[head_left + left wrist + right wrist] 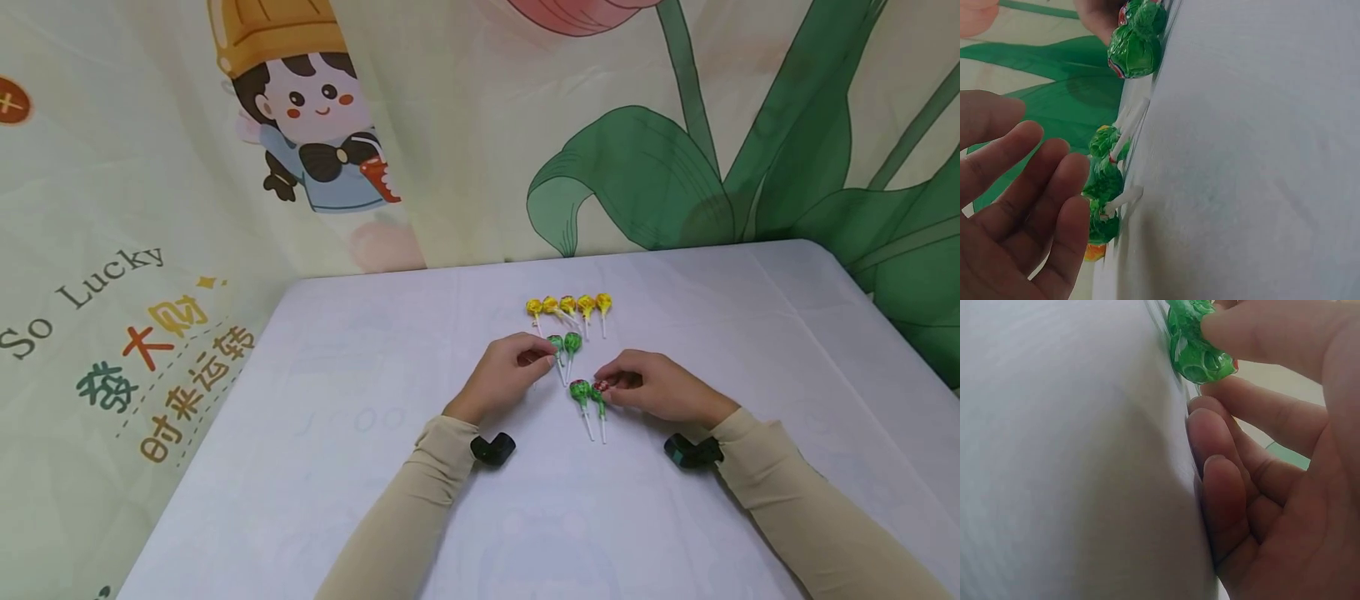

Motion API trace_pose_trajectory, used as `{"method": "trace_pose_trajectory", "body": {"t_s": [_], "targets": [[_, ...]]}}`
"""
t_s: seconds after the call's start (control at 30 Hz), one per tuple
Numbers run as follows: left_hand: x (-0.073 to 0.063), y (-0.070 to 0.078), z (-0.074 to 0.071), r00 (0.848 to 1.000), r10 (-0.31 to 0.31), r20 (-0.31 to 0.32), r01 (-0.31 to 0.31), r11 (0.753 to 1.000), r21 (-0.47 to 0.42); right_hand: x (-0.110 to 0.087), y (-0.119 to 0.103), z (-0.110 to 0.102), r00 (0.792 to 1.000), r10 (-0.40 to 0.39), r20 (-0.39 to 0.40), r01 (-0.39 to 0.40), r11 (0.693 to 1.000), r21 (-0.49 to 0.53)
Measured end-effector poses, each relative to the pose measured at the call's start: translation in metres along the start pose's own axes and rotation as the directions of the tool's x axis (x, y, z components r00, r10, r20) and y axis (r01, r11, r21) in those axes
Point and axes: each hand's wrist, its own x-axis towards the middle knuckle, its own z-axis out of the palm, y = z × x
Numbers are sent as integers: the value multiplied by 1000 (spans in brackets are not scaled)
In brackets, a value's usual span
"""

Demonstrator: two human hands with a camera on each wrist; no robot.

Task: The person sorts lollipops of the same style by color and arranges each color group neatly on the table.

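My right hand (663,387) pinches the head of a green-wrapped lollipop (598,393) between thumb and index finger, low over the table. In the right wrist view its thumb (1266,331) presses on the crinkled green wrapper (1200,359). Just left of it lies another green lollipop (581,392), stick toward me. My left hand (502,375) hovers beside the upper pair, nearest the left green lollipop (555,343); the other green lollipop (573,343) lies right of that one. Loosely bent fingers (1072,225) of the left hand overlap the upper pair's edge in the left wrist view.
Behind the green ones, several yellow-wrapped lollipops (567,305) lie in a row, sticks toward me. A white cloth (360,358) covers the table, and a printed curtain (465,125) hangs at its back edge. Black wrist cameras (493,450) sit on both sleeves.
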Motion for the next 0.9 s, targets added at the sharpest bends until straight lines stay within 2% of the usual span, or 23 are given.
{"method": "trace_pose_trajectory", "body": {"t_s": [0.27, 0.73, 0.9], "targets": [[-1, 6, 7, 997, 43, 59, -46, 998, 47, -2, -2, -2, 1000, -17, -9, 17, 1000, -9], [-5, 9, 14, 988, 66, 137, -81, 991, 108, -1, -4, 0, 1000, -22, -16, 22, 1000, -18], [-4, 7, 17, 986, 68, 153, -89, 987, 136, -2, -3, -1, 998, -50, -29, 49, 999, -18]]}}
